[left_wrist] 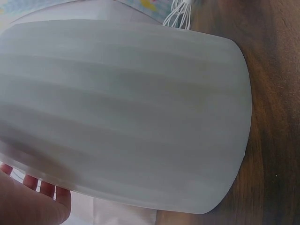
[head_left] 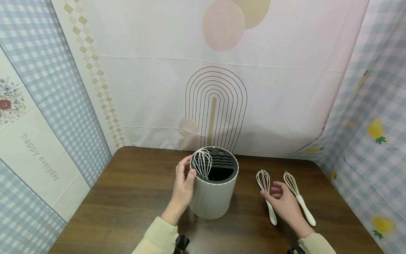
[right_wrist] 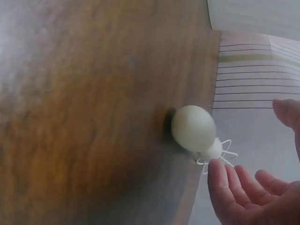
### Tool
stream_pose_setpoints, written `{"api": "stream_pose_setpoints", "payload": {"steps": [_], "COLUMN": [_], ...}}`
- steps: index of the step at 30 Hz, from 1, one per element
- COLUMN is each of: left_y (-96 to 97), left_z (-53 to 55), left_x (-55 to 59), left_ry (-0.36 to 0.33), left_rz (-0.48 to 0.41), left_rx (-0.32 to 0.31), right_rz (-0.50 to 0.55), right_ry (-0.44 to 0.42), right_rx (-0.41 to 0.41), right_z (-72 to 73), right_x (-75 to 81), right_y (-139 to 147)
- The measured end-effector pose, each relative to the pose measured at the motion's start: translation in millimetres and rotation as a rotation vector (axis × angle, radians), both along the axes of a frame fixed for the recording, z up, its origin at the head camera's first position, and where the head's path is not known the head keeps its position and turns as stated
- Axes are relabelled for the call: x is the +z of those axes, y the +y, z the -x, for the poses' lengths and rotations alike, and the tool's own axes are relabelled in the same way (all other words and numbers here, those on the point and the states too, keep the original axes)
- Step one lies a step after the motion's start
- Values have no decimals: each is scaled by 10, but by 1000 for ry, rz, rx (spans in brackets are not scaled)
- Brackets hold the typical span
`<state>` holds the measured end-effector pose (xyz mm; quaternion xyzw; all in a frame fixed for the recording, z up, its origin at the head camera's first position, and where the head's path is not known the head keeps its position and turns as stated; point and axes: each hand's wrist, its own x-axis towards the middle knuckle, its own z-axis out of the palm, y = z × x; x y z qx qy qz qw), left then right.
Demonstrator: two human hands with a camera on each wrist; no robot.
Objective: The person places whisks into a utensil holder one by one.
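Observation:
A pale grey utensil holder with a dark slotted top stands upright on the table. My left hand grips its left side near the rim, thumb toward the front. Inside the holder's larger opening is a white whisk, wires up, its handle hidden. Two more whisks lie to the right: a nearer whisk and a far-right whisk. Over the nearer one hovers my right hand, thumb and fingers spread apart. In the right wrist view, that whisk's round handle end appears beside the fingertips.
The brown wooden table carries everything. Behind it hangs a white patterned cloth. Blue checked cloths border it, one on the left and one on the right.

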<state>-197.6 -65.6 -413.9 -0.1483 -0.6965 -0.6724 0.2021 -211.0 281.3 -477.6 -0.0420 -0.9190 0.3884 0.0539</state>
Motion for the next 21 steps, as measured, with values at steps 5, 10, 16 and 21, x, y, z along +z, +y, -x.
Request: {"api": "stream_pose_setpoints", "payload": {"steps": [5, 10, 16, 21], "left_y": [4, 0, 1, 4], "left_z": [-5, -11, -6, -12], "left_x": [-1, 8, -2, 11], "left_ry": [0, -5, -19, -18], "left_rz": [1, 1, 1, 1], "left_rx": [0, 1, 1, 2], "right_rz": [-1, 11, 16, 13], "right_ry": [-31, -87, -139, -142], "right_rx": [-18, -11, -1, 5], "right_z": [1, 1, 12, 31], "right_x": [-50, -98, -143, -175], "right_y": [28, 53, 71, 93]}}
